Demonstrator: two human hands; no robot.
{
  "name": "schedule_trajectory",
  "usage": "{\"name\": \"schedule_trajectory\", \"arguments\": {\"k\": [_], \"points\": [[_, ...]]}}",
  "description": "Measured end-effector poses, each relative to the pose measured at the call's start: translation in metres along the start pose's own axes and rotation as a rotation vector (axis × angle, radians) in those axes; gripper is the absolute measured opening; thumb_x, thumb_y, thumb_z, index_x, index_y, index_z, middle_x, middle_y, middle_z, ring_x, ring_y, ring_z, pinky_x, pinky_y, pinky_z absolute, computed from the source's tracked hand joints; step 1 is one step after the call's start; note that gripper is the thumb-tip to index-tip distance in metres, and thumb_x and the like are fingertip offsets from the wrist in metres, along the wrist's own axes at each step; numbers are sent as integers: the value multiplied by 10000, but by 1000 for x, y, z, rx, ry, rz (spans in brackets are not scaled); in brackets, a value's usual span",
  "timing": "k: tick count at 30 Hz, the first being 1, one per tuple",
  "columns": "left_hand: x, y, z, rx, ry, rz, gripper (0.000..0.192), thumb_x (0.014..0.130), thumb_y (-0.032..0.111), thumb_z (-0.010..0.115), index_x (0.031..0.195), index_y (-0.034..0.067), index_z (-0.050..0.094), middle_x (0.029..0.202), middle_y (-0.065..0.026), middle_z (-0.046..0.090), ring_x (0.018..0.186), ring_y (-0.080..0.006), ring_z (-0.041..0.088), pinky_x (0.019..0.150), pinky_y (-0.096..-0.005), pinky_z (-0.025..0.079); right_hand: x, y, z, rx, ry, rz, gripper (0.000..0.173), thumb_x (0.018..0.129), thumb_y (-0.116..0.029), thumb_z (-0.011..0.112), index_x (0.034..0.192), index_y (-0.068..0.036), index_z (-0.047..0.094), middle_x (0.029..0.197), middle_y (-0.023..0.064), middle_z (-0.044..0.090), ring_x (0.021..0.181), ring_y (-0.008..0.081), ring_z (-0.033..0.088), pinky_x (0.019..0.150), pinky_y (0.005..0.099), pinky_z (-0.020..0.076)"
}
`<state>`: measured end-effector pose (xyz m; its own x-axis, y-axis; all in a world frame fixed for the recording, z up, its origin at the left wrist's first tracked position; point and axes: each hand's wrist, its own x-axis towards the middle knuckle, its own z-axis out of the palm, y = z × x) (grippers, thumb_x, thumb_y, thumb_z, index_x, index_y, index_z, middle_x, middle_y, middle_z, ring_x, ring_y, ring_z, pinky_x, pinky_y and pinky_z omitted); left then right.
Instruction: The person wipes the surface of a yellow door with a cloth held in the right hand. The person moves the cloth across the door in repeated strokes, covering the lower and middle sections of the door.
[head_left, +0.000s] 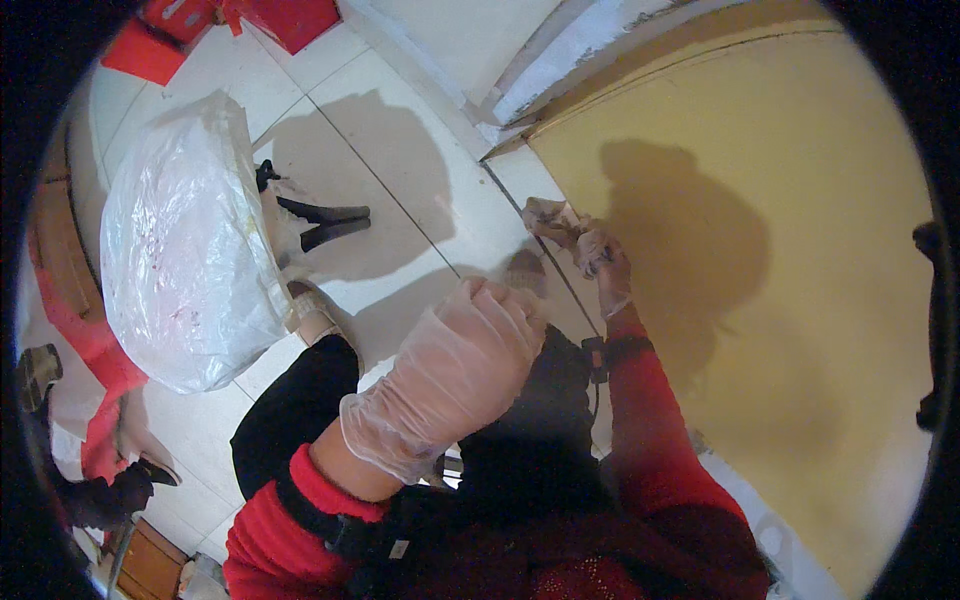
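Note:
My left hand (469, 360), in a thin clear plastic glove, is raised in the middle of the view with its fingers curled down. Its fingertips are hidden, so I cannot tell whether it holds anything. My right hand (609, 262), also gloved, grips a crumpled brownish cloth (553, 220) low by the foot of the yellow door panel. A large white plastic bag (195, 255) lies at the left on the tiled floor. Black tapered pieces (330, 221), perhaps handles, stick out beside its right edge.
The yellow door panel (810, 225) fills the right side. Red boxes (150, 56) lie at the top left. Another person's dark-clad leg and shoe (157, 469) show at the lower left. My own shoe (315, 322) is beside the bag.

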<state>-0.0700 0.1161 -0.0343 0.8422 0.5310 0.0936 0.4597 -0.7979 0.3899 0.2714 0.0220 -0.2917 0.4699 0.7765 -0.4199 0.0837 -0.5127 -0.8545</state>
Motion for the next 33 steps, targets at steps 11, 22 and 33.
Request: {"name": "schedule_trajectory", "arguments": {"k": [11, 22, 33], "points": [[11, -1, 9, 158, -190, -263, 301, 881, 167, 618, 1166, 72, 602, 948, -105, 631, 833, -258, 644, 697, -381, 539, -43, -127, 2, 504, 48, -215, 115, 1000, -160, 526, 1060, -77, 577, 897, 23, 591, 858, 157, 614, 765, 274, 520], [26, 9, 12, -470, 69, -421, 387, 843, 195, 708, 1186, 19, 682, 1156, -163, 716, 967, -407, 684, 862, -469, 562, -143, -280, 9, 369, -439, -683, 118, 1014, -66, 563, 1116, -7, 553, 1155, 174, 647, 1012, 255, 642, 779, 354, 578], [18, 11, 23, -1705, 5, -480, 272, 1028, 117, 565, 1271, 15, 633, 1207, -42, 677, 1114, -154, 622, 1014, -303, 480, -127, -162, -10, -106, -408, -683, 529, 770, -96, 834, 1257, -129, 632, 1255, 26, 634, 1156, 212, 583, 989, 377, 485]]}}
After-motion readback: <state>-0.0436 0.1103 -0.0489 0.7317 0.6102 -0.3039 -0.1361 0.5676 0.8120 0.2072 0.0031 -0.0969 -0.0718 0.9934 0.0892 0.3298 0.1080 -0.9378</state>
